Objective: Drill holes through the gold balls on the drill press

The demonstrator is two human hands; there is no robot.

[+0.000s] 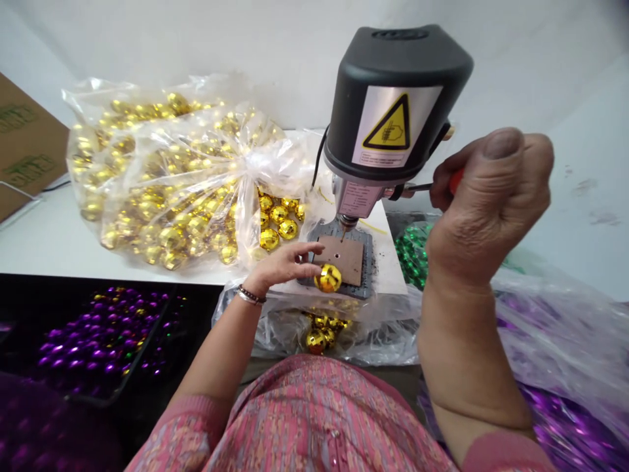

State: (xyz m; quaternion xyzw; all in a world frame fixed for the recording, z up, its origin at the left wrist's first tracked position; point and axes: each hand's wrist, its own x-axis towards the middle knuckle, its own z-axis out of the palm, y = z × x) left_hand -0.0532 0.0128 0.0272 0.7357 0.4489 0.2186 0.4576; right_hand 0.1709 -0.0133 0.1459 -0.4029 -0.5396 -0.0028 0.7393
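My right hand is closed around the red-knobbed feed handle of a small drill press. Over the press's base, a thin drill bit points down at a brown block with a hole in it. My left hand reaches in from the left, thumb and index finger apart. A shiny gold faceted ball is at the tip of the thumb, by the block's front edge. It lies outside the gap between the fingers; whether the thumb touches it I cannot tell.
A big clear bag of gold balls lies on the white table, its mouth near my left hand. Below the table's front edge, a plastic bag holds several gold balls. Purple beads sit lower left; green ones lie right.
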